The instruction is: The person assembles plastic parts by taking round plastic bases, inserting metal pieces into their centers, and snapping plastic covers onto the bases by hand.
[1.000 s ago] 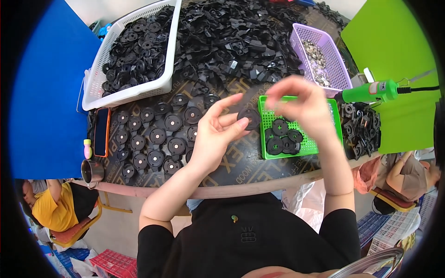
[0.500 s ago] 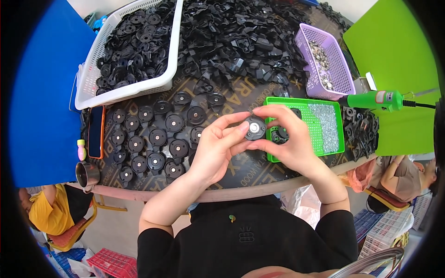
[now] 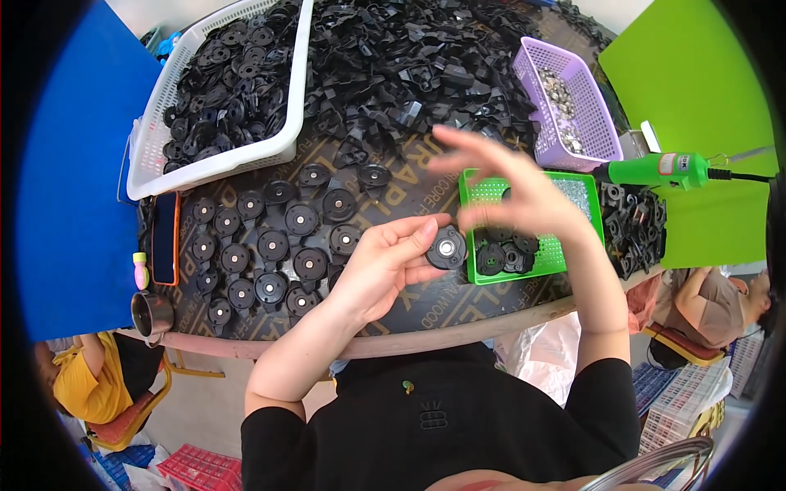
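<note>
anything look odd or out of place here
The metal cup stands at the front left edge of the table, where it might get knocked. The phone also seems an odd neighbour to the black round parts.

The person in front of me wears two wide fisheye cameras side by side on the head, and this view is the left one's. It looks down, upright, past the black shirt (image 3: 458,393) and out over the counter (image 3: 438,307). The left grip (image 3: 393,260) and right grip (image 3: 517,198) sit close below, near mid-view. A blue panel (image 3: 82,180) and a green panel (image 3: 696,102) flank it; towards the bent rim, distances are hard to judge.
</note>
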{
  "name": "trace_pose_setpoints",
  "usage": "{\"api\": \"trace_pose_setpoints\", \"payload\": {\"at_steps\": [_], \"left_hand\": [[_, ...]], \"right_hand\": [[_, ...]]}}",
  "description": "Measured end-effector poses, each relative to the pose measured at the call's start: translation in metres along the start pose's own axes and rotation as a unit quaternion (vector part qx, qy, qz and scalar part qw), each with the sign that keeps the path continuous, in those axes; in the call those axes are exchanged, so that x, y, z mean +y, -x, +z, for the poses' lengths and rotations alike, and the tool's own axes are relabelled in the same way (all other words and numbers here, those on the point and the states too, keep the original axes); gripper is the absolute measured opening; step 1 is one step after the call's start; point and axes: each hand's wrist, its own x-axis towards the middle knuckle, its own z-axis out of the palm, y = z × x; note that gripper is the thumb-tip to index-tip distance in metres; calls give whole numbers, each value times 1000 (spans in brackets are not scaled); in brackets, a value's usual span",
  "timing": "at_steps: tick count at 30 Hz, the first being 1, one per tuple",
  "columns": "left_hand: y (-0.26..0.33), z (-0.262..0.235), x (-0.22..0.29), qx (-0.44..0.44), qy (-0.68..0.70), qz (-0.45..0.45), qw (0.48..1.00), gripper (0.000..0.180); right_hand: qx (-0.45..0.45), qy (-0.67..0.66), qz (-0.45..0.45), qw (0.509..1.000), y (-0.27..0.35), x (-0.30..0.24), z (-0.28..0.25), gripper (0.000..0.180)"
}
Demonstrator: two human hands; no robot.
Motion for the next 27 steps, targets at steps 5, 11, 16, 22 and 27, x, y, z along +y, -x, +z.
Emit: {"api": "trace_pose_setpoints", "payload": {"at_steps": [5, 11, 16, 22, 27], "left_hand": [[0, 3, 2, 2, -38, -34, 999, 38], [-3, 2, -10, 28, 11, 3, 1000, 26], [-1, 8, -5, 20, 28, 6, 999, 24], [2, 7, -4, 28, 60, 41, 997, 25], [1, 9, -6, 16, 50, 35, 998, 26]], "right_hand": [[142, 404, -50, 902, -68, 50, -21, 35], [31, 435, 141, 889, -99, 45, -11, 38], [129, 426, 193, 875, -90, 63, -18, 25], [89, 387, 65, 915, -57, 45, -38, 25], [-95, 371, -64, 922, -58, 63, -47, 50]]}}
